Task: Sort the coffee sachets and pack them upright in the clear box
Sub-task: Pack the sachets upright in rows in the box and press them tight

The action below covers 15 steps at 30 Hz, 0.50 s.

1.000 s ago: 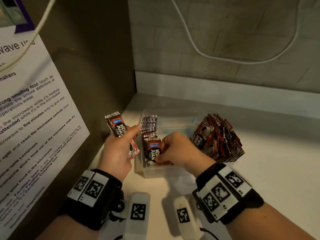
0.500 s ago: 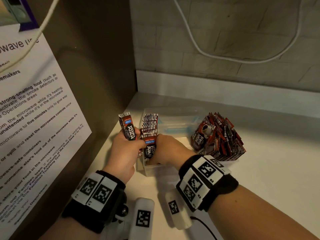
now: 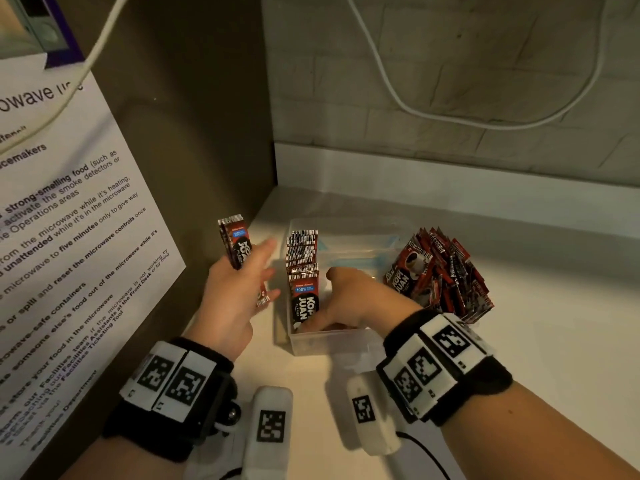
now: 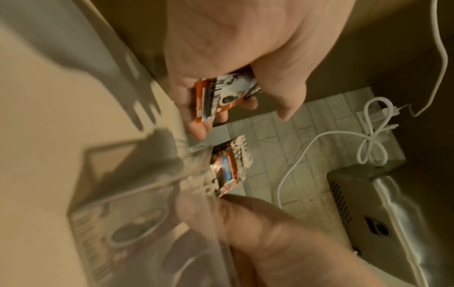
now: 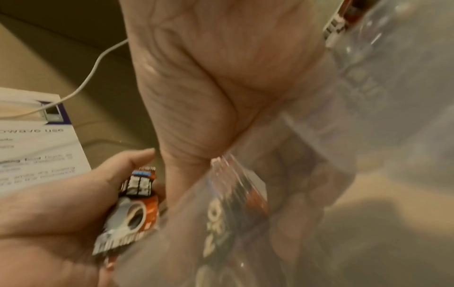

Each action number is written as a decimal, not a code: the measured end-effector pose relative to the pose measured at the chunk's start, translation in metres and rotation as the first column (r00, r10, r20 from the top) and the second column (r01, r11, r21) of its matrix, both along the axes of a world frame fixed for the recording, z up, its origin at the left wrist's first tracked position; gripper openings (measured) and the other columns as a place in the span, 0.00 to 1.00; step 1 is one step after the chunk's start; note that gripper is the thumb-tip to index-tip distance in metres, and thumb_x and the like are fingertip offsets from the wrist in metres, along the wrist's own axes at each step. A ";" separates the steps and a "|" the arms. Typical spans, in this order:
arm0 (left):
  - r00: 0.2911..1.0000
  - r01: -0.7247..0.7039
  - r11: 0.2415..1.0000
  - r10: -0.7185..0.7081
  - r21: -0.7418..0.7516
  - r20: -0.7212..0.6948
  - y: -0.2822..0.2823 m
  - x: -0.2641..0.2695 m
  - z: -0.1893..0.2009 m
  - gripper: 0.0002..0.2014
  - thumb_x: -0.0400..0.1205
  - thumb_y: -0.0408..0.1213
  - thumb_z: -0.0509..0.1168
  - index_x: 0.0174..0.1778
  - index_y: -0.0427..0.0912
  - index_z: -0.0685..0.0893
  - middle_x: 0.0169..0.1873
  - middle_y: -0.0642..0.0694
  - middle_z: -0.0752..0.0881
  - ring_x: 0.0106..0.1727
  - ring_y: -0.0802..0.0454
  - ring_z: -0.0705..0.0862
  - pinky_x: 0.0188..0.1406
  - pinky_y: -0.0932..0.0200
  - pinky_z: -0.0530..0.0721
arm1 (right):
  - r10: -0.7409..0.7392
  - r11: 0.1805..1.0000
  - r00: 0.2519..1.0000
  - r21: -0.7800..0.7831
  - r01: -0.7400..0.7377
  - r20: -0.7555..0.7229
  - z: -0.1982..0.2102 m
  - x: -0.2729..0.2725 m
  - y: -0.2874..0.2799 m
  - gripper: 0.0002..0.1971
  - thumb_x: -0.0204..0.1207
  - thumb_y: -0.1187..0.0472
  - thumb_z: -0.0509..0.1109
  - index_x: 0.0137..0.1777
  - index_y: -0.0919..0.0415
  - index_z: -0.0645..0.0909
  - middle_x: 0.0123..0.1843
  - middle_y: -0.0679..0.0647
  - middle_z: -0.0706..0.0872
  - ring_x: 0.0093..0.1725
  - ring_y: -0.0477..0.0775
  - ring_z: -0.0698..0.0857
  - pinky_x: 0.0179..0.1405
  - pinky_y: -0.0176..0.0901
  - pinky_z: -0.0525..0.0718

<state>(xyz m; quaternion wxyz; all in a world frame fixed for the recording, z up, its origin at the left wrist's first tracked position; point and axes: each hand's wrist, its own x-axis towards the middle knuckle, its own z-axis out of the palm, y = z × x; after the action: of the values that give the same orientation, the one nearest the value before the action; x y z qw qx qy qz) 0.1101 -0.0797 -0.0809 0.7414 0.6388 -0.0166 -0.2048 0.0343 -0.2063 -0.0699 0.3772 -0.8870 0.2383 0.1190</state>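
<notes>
The clear box [image 3: 332, 342] sits on the surface [image 3: 519, 358] with a row of upright sachets [image 3: 302, 271] at its left wall. The right hand [image 3: 349, 299] steadies them — release and they could topple. The left hand [image 3: 235, 292] pinches a spare bundle [image 3: 235, 244].

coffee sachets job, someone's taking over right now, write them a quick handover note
Left hand: grips a small stack of sachets beside the clear box, outside its left wall.
Right hand: reaches into the box, fingers on the front sachet of the upright row.
Done: one row stands upright along the box's left wall.
Left: pack the left hand's stack, then sort and pack the loose pile of sachets at the box's right end; most of the box is unfilled.
</notes>
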 end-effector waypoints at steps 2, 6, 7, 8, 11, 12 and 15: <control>0.998 -0.053 0.998 0.052 -0.033 -0.032 0.003 0.006 0.007 0.11 0.83 0.49 0.63 0.39 0.47 0.81 0.36 0.53 0.85 0.36 0.57 0.83 0.38 0.56 0.80 | -0.092 0.994 0.995 0.062 0.089 0.042 0.004 -0.005 -0.006 0.36 0.59 0.52 0.85 0.65 0.56 0.73 0.48 0.49 0.83 0.48 0.52 0.86 0.51 0.49 0.86; 0.999 -0.019 0.993 0.015 -0.116 -0.033 0.007 0.006 0.020 0.13 0.85 0.43 0.60 0.40 0.43 0.85 0.27 0.50 0.82 0.24 0.57 0.79 0.26 0.61 0.81 | -0.230 0.972 0.917 0.129 0.198 0.325 0.020 -0.014 -0.014 0.32 0.67 0.49 0.80 0.69 0.58 0.75 0.48 0.56 0.87 0.38 0.47 0.85 0.37 0.41 0.82; 1.000 0.020 0.992 -0.023 -0.124 -0.016 0.007 0.004 0.022 0.12 0.85 0.42 0.61 0.42 0.41 0.86 0.27 0.50 0.83 0.24 0.57 0.81 0.24 0.63 0.82 | -0.260 0.964 0.881 0.163 0.211 0.394 0.026 -0.016 -0.014 0.27 0.69 0.51 0.78 0.66 0.59 0.77 0.42 0.55 0.87 0.31 0.45 0.83 0.31 0.37 0.79; 0.998 0.066 0.989 -0.067 -0.132 -0.004 0.006 0.001 0.024 0.11 0.85 0.41 0.62 0.45 0.40 0.86 0.28 0.50 0.86 0.24 0.57 0.84 0.23 0.63 0.83 | -0.292 0.953 0.847 0.213 0.217 0.445 0.031 -0.017 -0.014 0.23 0.71 0.53 0.78 0.63 0.60 0.80 0.37 0.55 0.86 0.26 0.45 0.81 0.27 0.36 0.77; 0.984 0.181 0.968 -0.180 -0.176 0.022 -0.002 -0.011 0.028 0.10 0.83 0.40 0.65 0.54 0.38 0.85 0.41 0.43 0.92 0.38 0.49 0.91 0.34 0.56 0.88 | -0.322 0.926 0.810 0.342 0.161 0.491 0.045 -0.020 -0.008 0.17 0.71 0.56 0.77 0.57 0.62 0.82 0.37 0.58 0.84 0.27 0.50 0.80 0.28 0.45 0.78; 0.982 0.190 0.966 -0.187 -0.176 0.036 -0.005 -0.015 0.029 0.11 0.82 0.40 0.66 0.56 0.38 0.85 0.45 0.40 0.92 0.43 0.45 0.92 0.40 0.51 0.89 | -0.311 0.922 0.813 0.365 0.131 0.493 0.047 -0.021 -0.006 0.16 0.71 0.57 0.78 0.56 0.62 0.83 0.39 0.59 0.84 0.27 0.50 0.81 0.29 0.45 0.78; 0.982 0.187 0.966 -0.178 -0.178 0.069 -0.014 -0.027 0.033 0.09 0.81 0.35 0.68 0.55 0.39 0.86 0.46 0.38 0.92 0.45 0.42 0.91 0.43 0.49 0.90 | -0.274 0.920 0.822 0.384 0.074 0.499 0.047 -0.021 0.000 0.12 0.70 0.62 0.78 0.50 0.66 0.84 0.33 0.57 0.84 0.24 0.49 0.80 0.25 0.43 0.77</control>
<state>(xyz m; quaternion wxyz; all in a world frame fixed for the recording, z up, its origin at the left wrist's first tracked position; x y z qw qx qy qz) 0.0831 -0.0939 -0.0478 0.7744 0.5687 -0.1137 -0.2529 0.0134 -0.2059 -0.0225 0.5889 -0.7770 0.1780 -0.1330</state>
